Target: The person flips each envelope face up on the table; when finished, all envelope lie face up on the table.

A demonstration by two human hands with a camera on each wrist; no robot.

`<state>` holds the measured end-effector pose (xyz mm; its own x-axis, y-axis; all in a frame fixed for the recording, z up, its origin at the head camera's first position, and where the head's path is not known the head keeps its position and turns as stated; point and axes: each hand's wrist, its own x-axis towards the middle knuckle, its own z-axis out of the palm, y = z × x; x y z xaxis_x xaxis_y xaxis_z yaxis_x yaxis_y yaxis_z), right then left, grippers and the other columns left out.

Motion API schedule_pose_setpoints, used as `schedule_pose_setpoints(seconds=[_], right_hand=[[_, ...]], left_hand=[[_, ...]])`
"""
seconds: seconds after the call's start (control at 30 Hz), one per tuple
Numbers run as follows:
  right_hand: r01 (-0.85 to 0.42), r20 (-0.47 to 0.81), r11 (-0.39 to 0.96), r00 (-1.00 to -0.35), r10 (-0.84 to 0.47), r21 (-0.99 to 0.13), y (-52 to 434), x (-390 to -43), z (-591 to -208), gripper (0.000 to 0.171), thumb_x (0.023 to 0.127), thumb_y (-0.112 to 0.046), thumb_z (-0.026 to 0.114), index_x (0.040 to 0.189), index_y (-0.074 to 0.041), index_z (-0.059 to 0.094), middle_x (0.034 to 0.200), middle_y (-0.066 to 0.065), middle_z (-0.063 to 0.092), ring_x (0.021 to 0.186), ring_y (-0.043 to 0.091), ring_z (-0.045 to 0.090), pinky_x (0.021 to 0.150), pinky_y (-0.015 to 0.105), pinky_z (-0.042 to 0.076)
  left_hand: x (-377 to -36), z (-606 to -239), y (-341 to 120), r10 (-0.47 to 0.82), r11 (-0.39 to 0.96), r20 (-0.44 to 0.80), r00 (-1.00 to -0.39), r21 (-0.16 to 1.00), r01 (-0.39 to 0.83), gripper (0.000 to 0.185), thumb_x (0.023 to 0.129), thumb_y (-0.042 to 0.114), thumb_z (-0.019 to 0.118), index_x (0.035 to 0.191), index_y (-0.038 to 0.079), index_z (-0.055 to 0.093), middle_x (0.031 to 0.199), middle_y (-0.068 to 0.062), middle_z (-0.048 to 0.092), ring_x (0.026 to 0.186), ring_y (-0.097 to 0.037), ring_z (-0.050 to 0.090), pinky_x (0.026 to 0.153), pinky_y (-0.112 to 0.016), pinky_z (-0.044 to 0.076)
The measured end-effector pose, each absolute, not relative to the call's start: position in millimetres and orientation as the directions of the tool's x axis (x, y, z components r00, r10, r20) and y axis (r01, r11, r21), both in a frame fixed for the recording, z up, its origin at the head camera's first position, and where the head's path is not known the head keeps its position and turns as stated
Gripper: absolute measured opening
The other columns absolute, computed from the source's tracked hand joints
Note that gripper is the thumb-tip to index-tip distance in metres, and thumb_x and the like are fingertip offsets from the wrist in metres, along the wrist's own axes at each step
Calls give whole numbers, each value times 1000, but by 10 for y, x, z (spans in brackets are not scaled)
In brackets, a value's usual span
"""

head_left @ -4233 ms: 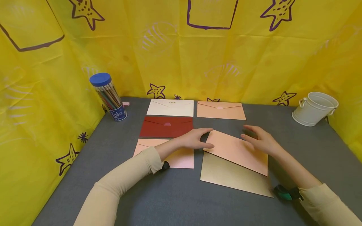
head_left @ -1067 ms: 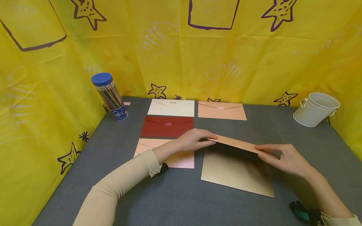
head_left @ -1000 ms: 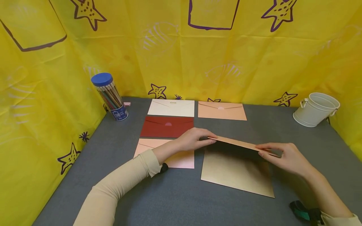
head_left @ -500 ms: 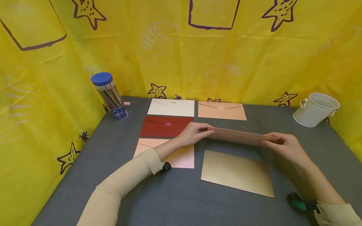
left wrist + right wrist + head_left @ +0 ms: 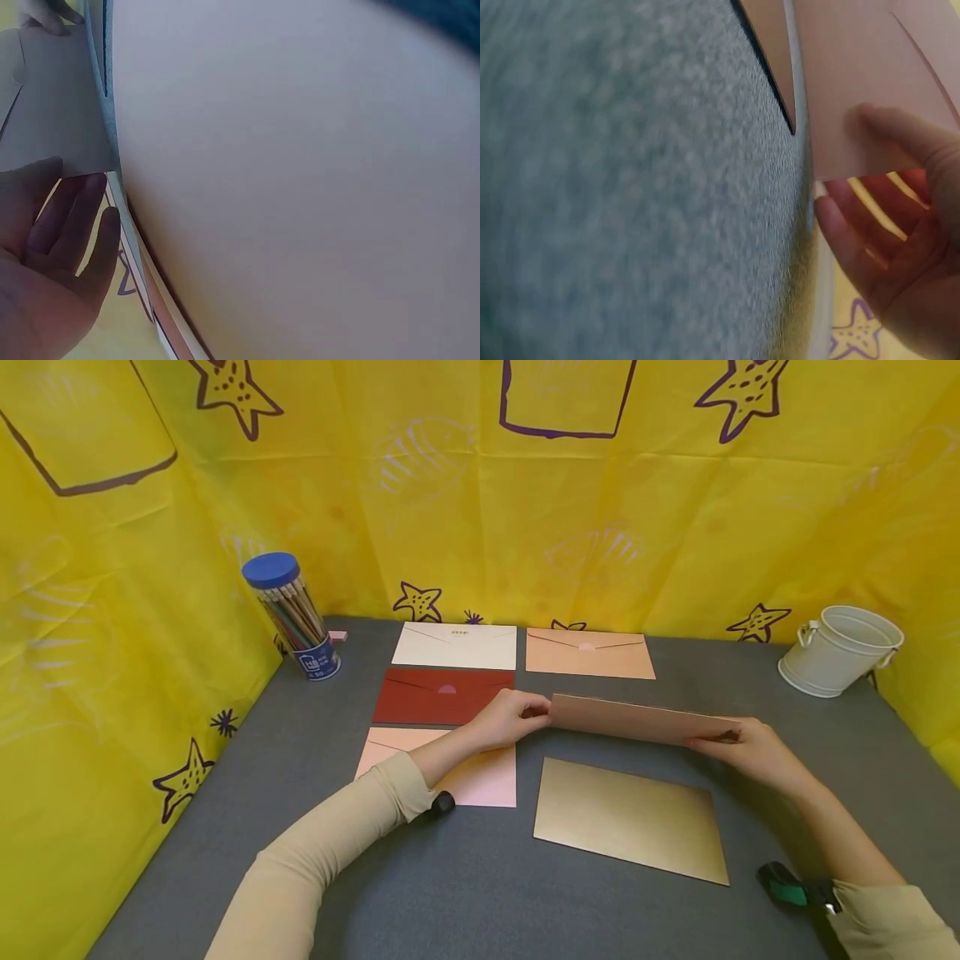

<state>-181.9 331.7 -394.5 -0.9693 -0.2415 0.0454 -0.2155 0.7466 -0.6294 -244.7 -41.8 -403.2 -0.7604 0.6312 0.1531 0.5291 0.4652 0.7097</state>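
From the head view, a peach envelope is held up off the grey bench, stretched between the two hands: its left end is pinched by the left hand, its right end is gripped by the right hand. It is tilted so that its face is seen nearly edge-on, above and just behind a gold envelope lying flat on the bench. To the left, a pink envelope is partly covered by the left forearm, with a dark red envelope, a cream envelope and another peach envelope laid out behind. A pencil tub is stood at the far left, a white bucket at the far right. From the left wrist view, the envelope's corner is met by the fingers, curled beneath it. From the right wrist view, the envelope's end is clamped between thumb and fingers, with the bench blurred beside it.
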Motion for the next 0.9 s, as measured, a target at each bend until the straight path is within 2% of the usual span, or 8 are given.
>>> schedule_pose_setpoints(seconds=[0.1, 0.2, 0.37, 0.6, 0.77, 0.9], right_hand=[[-205, 20, 780, -970, -240, -591, 3303, -1837, -3936, 31, 88, -31, 73, 106, -5, 73, 95, 5, 71, 75, 6, 54, 63, 21, 43], [-192, 4, 790, -972, -233, -582, 3274, -1861, -3923, 34, 89, -34, 73, 104, -3, 71, 89, 5, 69, 75, 11, 55, 63, 24, 45], [-134, -28, 779, -981, -190, -613, 3207, -1916, -3913, 41, 90, -37, 70, 107, 0, 68, 87, 6, 68, 77, 18, 55, 64, 25, 46], [-54, -84, 736, -985, -149, -675, 3088, -1997, -3925, 60, 92, -38, 67, 127, 8, 54, 97, 15, 65, 85, 25, 56, 68, 26, 48], [-15, -132, 725, -980, -146, -689, 3028, -2051, -3954, 81, 91, -39, 67, 143, 12, 32, 111, 24, 65, 93, 28, 59, 77, 32, 48], [10, -160, 692, -975, -153, -722, 2996, -2074, -3981, 86, 91, -38, 69, 147, 10, 24, 114, 25, 64, 91, 26, 61, 78, 31, 48]], left_hand=[[-2449, -4041, -425, 623, 468, 151, -767, 714, 521, 15, 93, 11, 66, 105, 6, 73, 95, -2, 72, 83, -10, 62, 79, -19, 49], [-2456, -4040, -429, 604, 472, 151, -782, 723, 504, 13, 94, 14, 66, 103, 7, 73, 90, 0, 71, 81, -10, 60, 75, -20, 48], [-2453, -4016, -454, 528, 482, 117, -841, 775, 410, 16, 93, 17, 67, 105, 7, 72, 92, 0, 70, 84, -13, 61, 74, -22, 50], [-2443, -4017, -483, 390, 435, -12, -921, 884, 173, 31, 93, 13, 67, 122, 3, 64, 101, -8, 68, 88, -17, 66, 77, -25, 55], [-2439, -4020, -496, 332, 392, -85, -940, 918, 56, 43, 90, 7, 69, 131, 2, 58, 100, -11, 66, 83, -19, 67, 78, -28, 56], [-2429, -4018, -507, 313, 403, -135, -940, 915, 3, 52, 87, 6, 72, 135, 3, 55, 103, -10, 65, 85, -19, 66, 80, -28, 56]])
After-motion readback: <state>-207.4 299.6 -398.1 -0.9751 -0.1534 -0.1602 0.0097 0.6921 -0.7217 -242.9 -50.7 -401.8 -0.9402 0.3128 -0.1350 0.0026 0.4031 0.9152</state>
